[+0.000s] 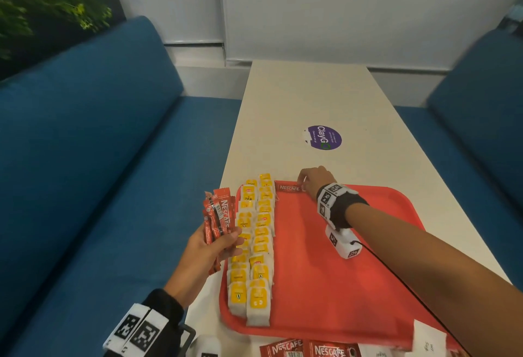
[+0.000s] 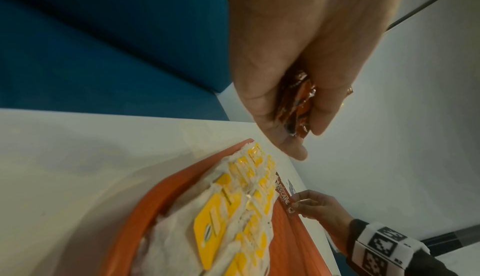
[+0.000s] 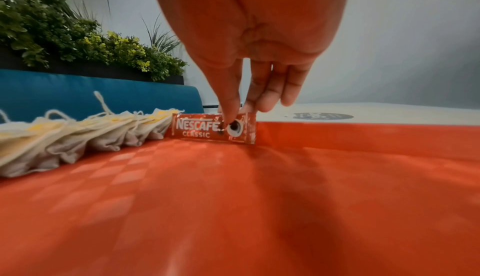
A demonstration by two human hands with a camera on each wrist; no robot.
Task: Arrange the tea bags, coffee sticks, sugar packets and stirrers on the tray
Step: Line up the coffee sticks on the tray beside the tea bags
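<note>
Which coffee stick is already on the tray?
The single coffee stick at the tray's far rim, pinched by the right hand. The others are bunched in the left hand, off the tray.

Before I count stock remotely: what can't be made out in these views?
- Red coffee sticks bunched in left hand: number unclear in head view, overlapping; palm hides them in left wrist view.
- Red sachets and white packets: cut by head view's bottom edge.
- Stirrers: none visible.
- Yellow-tagged tea bags: overlapping, uncountable.
</note>
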